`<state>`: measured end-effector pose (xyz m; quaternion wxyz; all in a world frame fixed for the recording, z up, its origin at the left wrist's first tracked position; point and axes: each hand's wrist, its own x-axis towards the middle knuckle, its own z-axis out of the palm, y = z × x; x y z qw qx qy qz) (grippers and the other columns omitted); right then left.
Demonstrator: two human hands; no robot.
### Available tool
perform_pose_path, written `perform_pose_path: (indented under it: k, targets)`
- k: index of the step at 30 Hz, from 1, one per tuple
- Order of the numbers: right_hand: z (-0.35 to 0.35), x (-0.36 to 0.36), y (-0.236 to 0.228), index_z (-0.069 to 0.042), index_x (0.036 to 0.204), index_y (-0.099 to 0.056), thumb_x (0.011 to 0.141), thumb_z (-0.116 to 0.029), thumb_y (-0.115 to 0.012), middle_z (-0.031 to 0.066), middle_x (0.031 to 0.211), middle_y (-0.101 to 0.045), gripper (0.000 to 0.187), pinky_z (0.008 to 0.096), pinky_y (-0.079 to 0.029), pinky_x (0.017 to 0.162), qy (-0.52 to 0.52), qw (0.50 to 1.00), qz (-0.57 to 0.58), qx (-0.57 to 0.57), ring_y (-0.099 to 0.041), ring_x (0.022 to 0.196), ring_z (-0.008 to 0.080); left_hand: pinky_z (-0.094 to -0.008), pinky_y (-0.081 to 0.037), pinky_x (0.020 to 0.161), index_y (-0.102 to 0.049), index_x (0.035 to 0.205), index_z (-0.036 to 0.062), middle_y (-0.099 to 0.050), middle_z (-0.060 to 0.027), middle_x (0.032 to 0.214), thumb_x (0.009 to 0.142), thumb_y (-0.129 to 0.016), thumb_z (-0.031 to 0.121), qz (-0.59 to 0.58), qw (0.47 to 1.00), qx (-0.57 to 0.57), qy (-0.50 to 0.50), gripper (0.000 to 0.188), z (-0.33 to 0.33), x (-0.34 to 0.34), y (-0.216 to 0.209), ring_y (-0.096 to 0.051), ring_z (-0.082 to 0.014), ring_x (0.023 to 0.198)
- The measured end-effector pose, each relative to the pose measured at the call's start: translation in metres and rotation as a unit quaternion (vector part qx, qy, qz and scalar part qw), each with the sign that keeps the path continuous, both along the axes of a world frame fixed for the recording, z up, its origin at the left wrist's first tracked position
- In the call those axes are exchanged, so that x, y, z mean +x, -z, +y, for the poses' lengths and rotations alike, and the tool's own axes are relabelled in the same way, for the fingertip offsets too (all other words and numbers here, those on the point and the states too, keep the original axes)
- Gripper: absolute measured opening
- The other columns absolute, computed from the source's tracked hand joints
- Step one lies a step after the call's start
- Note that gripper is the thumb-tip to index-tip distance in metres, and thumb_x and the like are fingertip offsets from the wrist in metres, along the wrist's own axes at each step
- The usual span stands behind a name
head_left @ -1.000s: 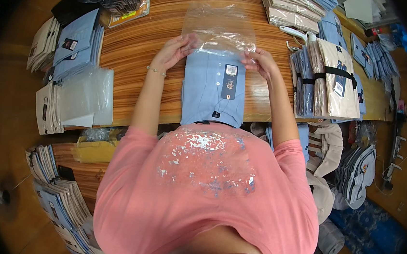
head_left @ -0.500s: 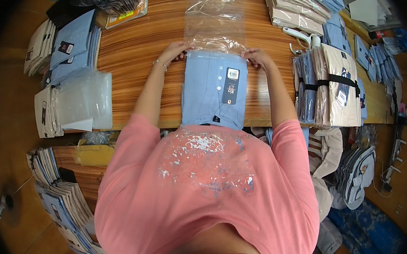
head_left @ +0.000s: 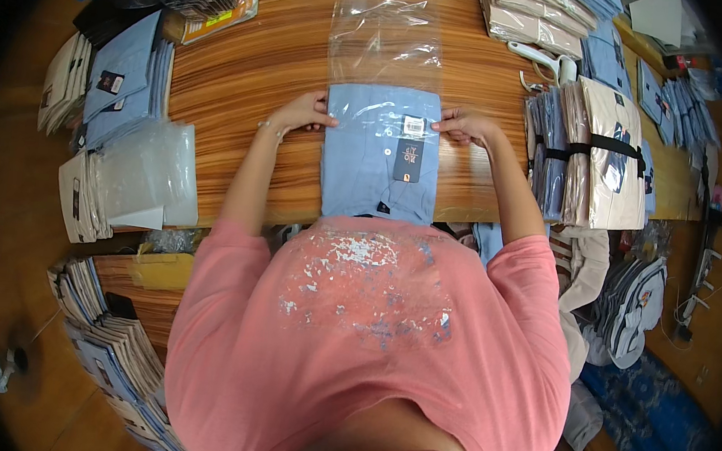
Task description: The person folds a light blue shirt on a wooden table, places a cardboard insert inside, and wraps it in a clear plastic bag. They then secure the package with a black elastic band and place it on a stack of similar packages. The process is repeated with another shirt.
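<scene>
A folded light-blue shirt [head_left: 353, 165] lies on the table in front of me, with a dark hang tag [head_left: 408, 161] on its right half. A clear plastic bag [head_left: 386, 34] covers the shirt's far part and stretches flat beyond it. On the left side, my left hand [head_left: 304, 113] pinches the bag's edge beside the shirt. My right hand [head_left: 470, 126] is closed on the opposite edge, level with the tag's top. The shirt's near end touches my pink top.
Folded blue shirts [head_left: 121, 71] and clear empty bags [head_left: 155, 173] lie at the left. Right of me stand bagged garments bound by a black strap [head_left: 595, 151]. Behind them rest a white tape dispenser [head_left: 540, 59] and a beige garment stack [head_left: 530, 13]. The wooden table [head_left: 246, 69] curves around me.
Both hands have moved nearer to me along the shirt's sides, drawing the bag's mouth further over it. The far end of the bag has slid toward me too.
</scene>
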<state>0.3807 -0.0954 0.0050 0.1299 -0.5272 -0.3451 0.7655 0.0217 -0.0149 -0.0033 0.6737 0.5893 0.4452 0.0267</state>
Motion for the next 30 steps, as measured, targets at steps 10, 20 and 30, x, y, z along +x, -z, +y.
perform_pose_path:
  k: [10,20,30]
  targets:
    - [-0.083,-0.030,0.009,-0.005,0.088,-0.065,0.077,-0.019,-0.072,-0.0068,0.047,-0.042,0.020,0.0206,-0.020,0.034,0.035,0.997,-0.046,0.046,-0.029,0.036,0.0028,-0.0169,-0.038,0.052,-0.061,0.101,0.0007,-0.065,-0.0014,0.087,0.074,-0.073,0.011,0.003,0.997,-0.052,-0.054,0.031,-0.089,-0.026,-0.005,-0.050,-0.0033,0.064]
    - [-0.160,-0.051,0.029,-0.003,0.093,-0.065,0.078,-0.016,-0.070,-0.0061,0.052,-0.047,0.021,0.0195,-0.022,0.034,0.153,0.984,-0.026,0.087,-0.033,0.039,0.0016,-0.0195,-0.040,0.049,-0.060,0.108,-0.0040,-0.064,-0.0023,0.080,0.074,-0.074,0.016,0.076,0.993,0.048,-0.081,0.042,-0.159,-0.039,-0.017,-0.049,-0.0041,0.057]
    - [-0.204,-0.068,0.038,-0.007,0.075,-0.062,0.076,-0.012,-0.071,-0.0057,0.054,-0.045,0.010,0.0193,-0.026,0.044,0.243,0.969,0.001,0.040,-0.036,0.048,0.0043,-0.0175,-0.037,0.049,-0.061,0.087,-0.0010,-0.064,-0.0033,0.070,0.078,-0.069,0.011,-0.001,0.986,-0.048,-0.160,0.018,-0.209,-0.062,0.036,-0.046,-0.0043,0.052]
